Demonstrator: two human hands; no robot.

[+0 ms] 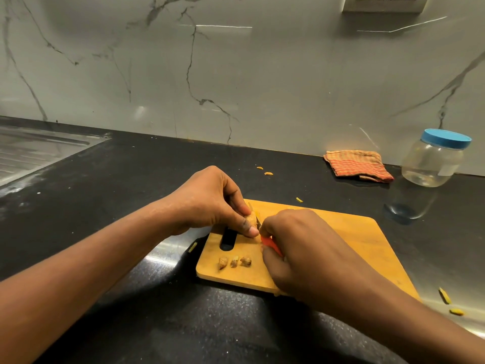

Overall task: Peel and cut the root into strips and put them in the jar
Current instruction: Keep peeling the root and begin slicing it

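Note:
My left hand (210, 203) pinches a small tan root (251, 218) over the far left part of the wooden cutting board (354, 243). My right hand (296, 245) grips a knife with an orange handle (271, 245); its blade touches the root between the two hands and is mostly hidden. Three cut root pieces (234, 261) lie near the board's front left edge. A clear jar (433, 160) with a blue lid on stands at the far right, against the wall.
A folded orange checked cloth (357, 166) lies left of the jar. Yellow peel scraps (265, 171) are scattered on the black counter, some at the right front (450, 303). A steel sink drainboard (34, 151) is at the far left. A marble wall backs the counter.

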